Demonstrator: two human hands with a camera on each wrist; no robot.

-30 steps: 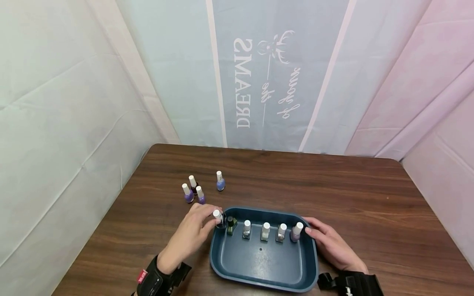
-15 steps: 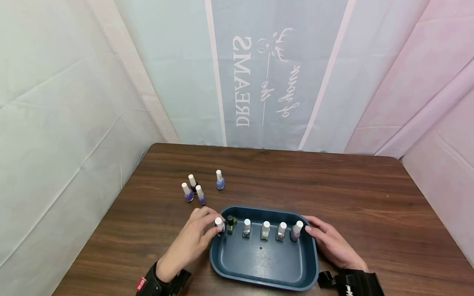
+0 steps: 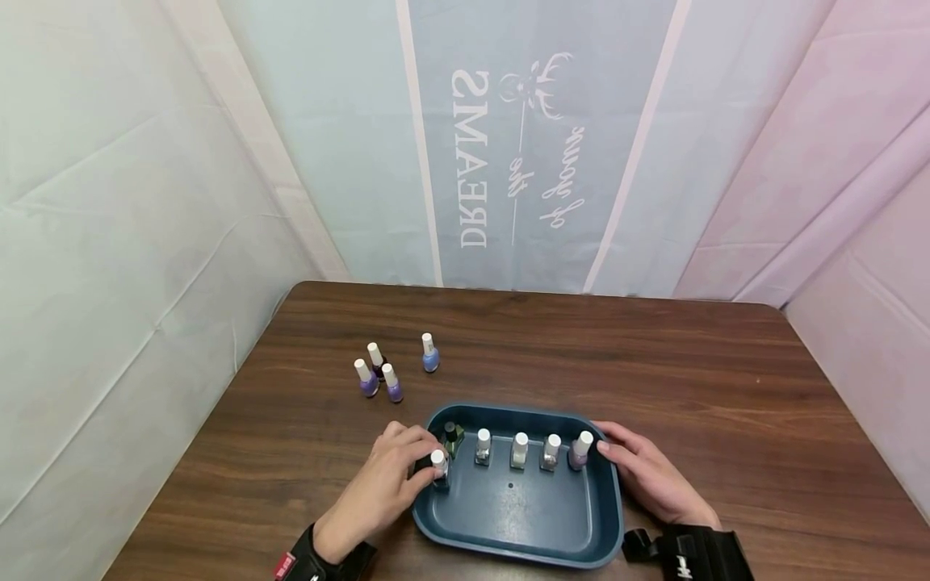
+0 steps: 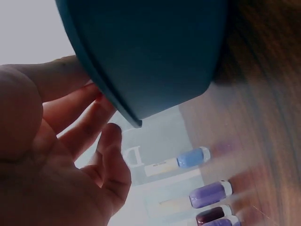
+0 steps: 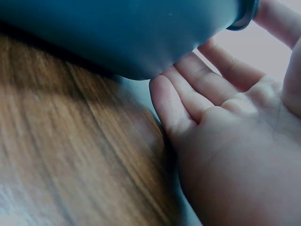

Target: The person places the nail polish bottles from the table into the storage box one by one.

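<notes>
My left hand (image 3: 385, 484) pinches a white-capped nail polish bottle (image 3: 439, 461) between thumb and fingers, just inside the left end of a dark blue tray (image 3: 512, 520). The bottle's colour is hard to make out, and the left wrist view hides it behind the tray wall (image 4: 146, 52). My right hand (image 3: 657, 482) holds the tray's right end, thumb at the rim and fingers against the outer wall (image 5: 141, 37). Along the tray's far side stand a dark green bottle (image 3: 454, 440) with a black cap, several white-capped pale bottles (image 3: 519, 452) and a lilac one (image 3: 579, 453).
Beyond the tray's left end, a blue bottle (image 3: 431, 359), two purple bottles (image 3: 369, 385) and a dark one (image 3: 379, 367) stand on the brown wooden table (image 3: 654, 363). Fabric curtains (image 3: 508, 161) surround the table's back and sides.
My left hand has brought the pinched bottle from the tray's far left corner toward me, down along the left end inside the rim. My right hand stays on the tray.
</notes>
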